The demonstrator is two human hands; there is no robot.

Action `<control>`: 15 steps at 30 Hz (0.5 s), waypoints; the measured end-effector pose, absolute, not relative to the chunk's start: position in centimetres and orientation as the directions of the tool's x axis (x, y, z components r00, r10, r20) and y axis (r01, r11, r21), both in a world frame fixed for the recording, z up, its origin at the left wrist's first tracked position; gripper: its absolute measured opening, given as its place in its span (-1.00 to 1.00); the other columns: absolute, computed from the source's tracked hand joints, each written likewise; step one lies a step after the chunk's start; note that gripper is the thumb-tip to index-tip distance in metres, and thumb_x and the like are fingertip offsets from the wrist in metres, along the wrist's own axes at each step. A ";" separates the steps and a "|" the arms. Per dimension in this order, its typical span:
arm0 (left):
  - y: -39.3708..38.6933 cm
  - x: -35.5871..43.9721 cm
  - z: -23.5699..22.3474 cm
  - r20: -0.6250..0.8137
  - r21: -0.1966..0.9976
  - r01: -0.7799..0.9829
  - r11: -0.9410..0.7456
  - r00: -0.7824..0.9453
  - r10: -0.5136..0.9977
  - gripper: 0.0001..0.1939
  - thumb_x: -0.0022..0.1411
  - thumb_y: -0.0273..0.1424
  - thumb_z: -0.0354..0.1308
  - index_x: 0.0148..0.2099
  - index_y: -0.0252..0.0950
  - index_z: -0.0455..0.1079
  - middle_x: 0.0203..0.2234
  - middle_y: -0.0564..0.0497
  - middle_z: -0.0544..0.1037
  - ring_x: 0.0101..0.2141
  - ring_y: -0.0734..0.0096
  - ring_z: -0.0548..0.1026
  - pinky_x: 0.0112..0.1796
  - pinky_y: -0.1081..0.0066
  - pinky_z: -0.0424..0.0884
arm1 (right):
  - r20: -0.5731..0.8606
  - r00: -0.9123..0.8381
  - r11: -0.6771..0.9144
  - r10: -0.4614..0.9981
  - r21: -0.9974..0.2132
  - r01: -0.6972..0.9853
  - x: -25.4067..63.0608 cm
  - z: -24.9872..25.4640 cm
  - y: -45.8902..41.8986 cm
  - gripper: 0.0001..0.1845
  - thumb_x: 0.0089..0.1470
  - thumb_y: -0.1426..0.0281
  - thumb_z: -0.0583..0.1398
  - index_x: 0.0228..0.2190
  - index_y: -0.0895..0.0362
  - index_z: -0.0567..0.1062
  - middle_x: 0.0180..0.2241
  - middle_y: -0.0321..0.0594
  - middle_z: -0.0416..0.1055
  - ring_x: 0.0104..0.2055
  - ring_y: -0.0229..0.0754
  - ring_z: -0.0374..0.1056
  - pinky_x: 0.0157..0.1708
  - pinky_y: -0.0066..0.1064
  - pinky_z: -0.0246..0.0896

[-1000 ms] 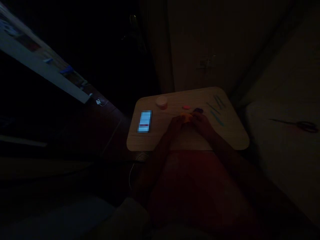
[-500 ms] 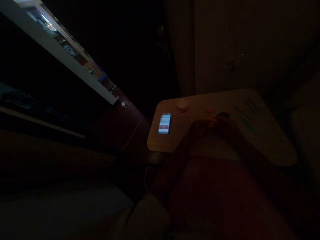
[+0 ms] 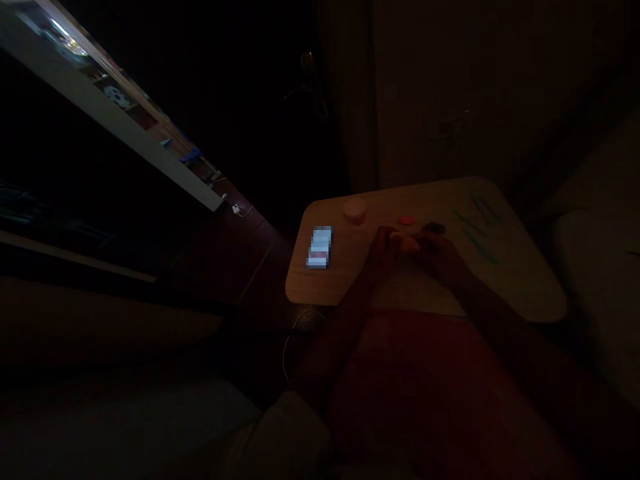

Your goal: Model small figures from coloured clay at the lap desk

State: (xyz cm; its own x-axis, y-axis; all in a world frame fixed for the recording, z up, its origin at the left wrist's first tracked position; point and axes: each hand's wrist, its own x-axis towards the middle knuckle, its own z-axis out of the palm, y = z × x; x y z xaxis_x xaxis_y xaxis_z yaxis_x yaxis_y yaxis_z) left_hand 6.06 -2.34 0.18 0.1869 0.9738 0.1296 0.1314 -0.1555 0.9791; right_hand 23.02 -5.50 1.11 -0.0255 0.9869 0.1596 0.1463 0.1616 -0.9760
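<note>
In dim light, an orange lump point(image 3: 411, 245), possibly modelling clay, sits between my two hands over the small wooden table. My left hand point(image 3: 385, 247) has its fingers curled round the lump's left side. From the other side, my right hand point(image 3: 436, 253) closes its fingers on it. Just beyond the right hand lies a dark roundish thing point(image 3: 434, 228) whose kind I cannot make out. A small flat reddish-orange disc point(image 3: 406, 220) rests on the table beyond the lump.
The wooden table point(image 3: 340, 287) has rounded corners. A round pale tub point(image 3: 355, 211) and a lit phone point(image 3: 320, 247) are on its left part. Several thin green sticks point(image 3: 480, 245) lie at the right. A white cable point(image 3: 286, 347) hangs near the front edge.
The view has shifted slightly, so the table and hands appear further left. Both hands still hold the orange lump, and more of it shows now.
</note>
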 end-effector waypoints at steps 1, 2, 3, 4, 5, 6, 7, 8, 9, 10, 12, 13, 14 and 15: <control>-2.3 6.1 0.1 0.131 0.982 0.110 -0.152 0.174 0.976 -0.74 0.46 -0.18 0.15 0.02 -0.23 0.32 -0.15 0.00 0.52 -0.18 0.37 0.48 -0.09 0.40 0.44 | 0.154 -0.027 0.156 0.988 -0.976 0.150 23.1 1.1 -5.5 -0.50 -0.09 -0.04 0.46 -0.29 0.06 0.56 -0.40 -0.20 0.52 -0.40 -0.14 0.39 -0.44 -0.34 0.31; -2.3 6.1 0.1 0.133 0.985 0.089 -0.148 0.157 0.979 -0.74 0.45 -0.19 0.17 0.03 -0.23 0.30 -0.13 0.00 0.51 -0.18 0.38 0.48 -0.10 0.40 0.44 | 0.148 -0.028 0.150 0.989 -0.977 0.151 23.2 1.0 -5.5 -0.52 -0.07 -0.03 0.45 -0.29 0.06 0.56 -0.40 -0.21 0.51 -0.40 -0.14 0.39 -0.44 -0.35 0.30; -2.3 6.1 0.1 0.135 0.987 0.074 -0.146 0.139 0.981 -0.74 0.44 -0.21 0.19 0.03 -0.22 0.29 -0.13 0.00 0.50 -0.18 0.39 0.48 -0.11 0.41 0.44 | 0.143 -0.027 0.146 0.989 -0.978 0.151 23.3 1.0 -5.4 -0.54 -0.06 -0.02 0.45 -0.29 0.06 0.57 -0.41 -0.21 0.51 -0.40 -0.14 0.38 -0.45 -0.35 0.29; -2.2 6.1 0.1 0.137 0.987 0.069 -0.147 0.124 0.983 -0.75 0.43 -0.22 0.21 0.01 -0.22 0.29 -0.14 0.00 0.50 -0.20 0.40 0.48 -0.12 0.41 0.44 | 0.142 -0.025 0.144 0.990 -0.978 0.150 23.3 0.9 -5.3 -0.56 -0.05 -0.01 0.44 -0.30 0.05 0.57 -0.41 -0.20 0.51 -0.41 -0.14 0.38 -0.46 -0.35 0.28; -2.2 6.1 0.2 0.143 0.986 0.069 -0.151 0.115 0.983 -0.76 0.42 -0.24 0.22 -0.01 -0.22 0.29 -0.18 0.02 0.49 -0.22 0.41 0.47 -0.15 0.42 0.43 | 0.143 -0.020 0.144 0.990 -0.978 0.149 23.4 0.8 -5.3 -0.57 -0.04 0.00 0.44 -0.31 0.05 0.57 -0.41 -0.20 0.51 -0.41 -0.15 0.37 -0.46 -0.35 0.28; -2.2 6.1 0.2 0.153 0.984 0.070 -0.161 0.112 0.982 -0.77 0.41 -0.25 0.23 -0.04 -0.22 0.29 -0.22 0.03 0.48 -0.24 0.42 0.46 -0.17 0.44 0.42 | 0.143 -0.014 0.144 0.990 -0.979 0.145 23.5 0.7 -5.2 -0.59 -0.04 0.02 0.44 -0.31 0.05 0.57 -0.41 -0.20 0.51 -0.42 -0.15 0.37 -0.46 -0.35 0.28; -2.2 6.1 0.2 0.165 0.982 0.071 -0.174 0.117 0.979 -0.79 0.41 -0.26 0.22 -0.07 -0.23 0.30 -0.25 0.05 0.48 -0.27 0.43 0.45 -0.20 0.45 0.41 | 0.141 -0.009 0.141 0.990 -0.980 0.140 23.5 0.7 -5.1 -0.60 -0.05 0.02 0.44 -0.31 0.05 0.57 -0.41 -0.19 0.52 -0.41 -0.14 0.38 -0.46 -0.35 0.29; -2.2 6.0 0.3 0.177 0.980 0.072 -0.187 0.125 0.976 -0.81 0.41 -0.27 0.22 -0.10 -0.23 0.31 -0.28 0.06 0.47 -0.28 0.44 0.45 -0.22 0.46 0.40 | 0.136 -0.003 0.135 0.991 -0.982 0.133 23.6 0.6 -5.1 -0.60 -0.05 0.03 0.44 -0.31 0.05 0.57 -0.40 -0.19 0.52 -0.41 -0.13 0.38 -0.45 -0.34 0.29; -2.1 6.0 0.3 0.186 0.978 0.074 -0.197 0.135 0.973 -0.83 0.41 -0.28 0.21 -0.13 -0.24 0.32 -0.30 0.06 0.48 -0.29 0.44 0.45 -0.22 0.46 0.39 | 0.128 -0.002 0.128 0.992 -0.983 0.129 23.6 0.6 -5.1 -0.60 -0.07 0.03 0.44 -0.31 0.05 0.58 -0.40 -0.18 0.53 -0.40 -0.13 0.39 -0.45 -0.33 0.30; -2.1 6.0 0.4 0.190 0.976 0.079 -0.203 0.142 0.971 -0.85 0.40 -0.29 0.21 -0.14 -0.25 0.34 -0.31 0.06 0.49 -0.29 0.44 0.45 -0.22 0.46 0.39 | 0.121 -0.002 0.121 0.993 -0.985 0.126 23.6 0.6 -5.0 -0.59 -0.07 0.04 0.44 -0.31 0.05 0.58 -0.39 -0.18 0.53 -0.40 -0.12 0.39 -0.44 -0.32 0.30; -2.1 5.9 0.5 0.185 0.974 0.104 -0.202 0.153 0.971 -0.84 0.41 -0.28 0.19 -0.16 -0.27 0.39 -0.32 0.05 0.52 -0.29 0.42 0.46 -0.21 0.45 0.40 | 0.120 -0.003 0.119 0.993 -0.985 0.123 23.5 0.5 -5.0 -0.59 -0.08 0.04 0.43 -0.30 0.05 0.58 -0.40 -0.19 0.52 -0.40 -0.12 0.39 -0.44 -0.32 0.29; -2.1 5.9 0.5 0.178 0.973 0.119 -0.197 0.158 0.971 -0.82 0.42 -0.26 0.17 -0.17 -0.28 0.42 -0.32 0.03 0.54 -0.28 0.41 0.47 -0.19 0.43 0.41 | 0.128 -0.001 0.127 0.992 -0.984 0.122 23.5 0.5 -5.0 -0.60 -0.08 0.04 0.43 -0.30 0.05 0.58 -0.40 -0.19 0.51 -0.40 -0.13 0.38 -0.43 -0.31 0.30; -2.1 5.9 0.5 0.171 0.972 0.131 -0.193 0.165 0.971 -0.78 0.43 -0.24 0.16 -0.16 -0.29 0.45 -0.31 0.01 0.57 -0.26 0.39 0.48 -0.17 0.42 0.42 | 0.139 0.003 0.138 0.990 -0.983 0.124 23.4 0.6 -5.1 -0.60 -0.08 0.05 0.43 -0.30 0.05 0.58 -0.40 -0.19 0.51 -0.40 -0.13 0.38 -0.42 -0.31 0.30; -2.2 5.9 0.5 0.166 0.972 0.136 -0.191 0.176 0.970 -0.75 0.44 -0.21 0.14 -0.14 -0.30 0.49 -0.28 -0.01 0.59 -0.24 0.36 0.50 -0.15 0.40 0.44 | 0.149 0.013 0.146 0.989 -0.981 0.126 23.4 0.6 -5.1 -0.60 -0.08 0.05 0.43 -0.31 0.05 0.58 -0.40 -0.19 0.50 -0.40 -0.13 0.38 -0.42 -0.31 0.30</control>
State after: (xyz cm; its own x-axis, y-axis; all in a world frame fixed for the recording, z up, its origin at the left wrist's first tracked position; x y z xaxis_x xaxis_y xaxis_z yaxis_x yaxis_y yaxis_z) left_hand 5.95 -2.16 0.50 0.1762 0.9702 0.1661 0.1361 -0.1912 0.9721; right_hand 23.39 -5.10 0.61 0.0134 0.9888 0.1488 0.1258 0.1460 -0.9813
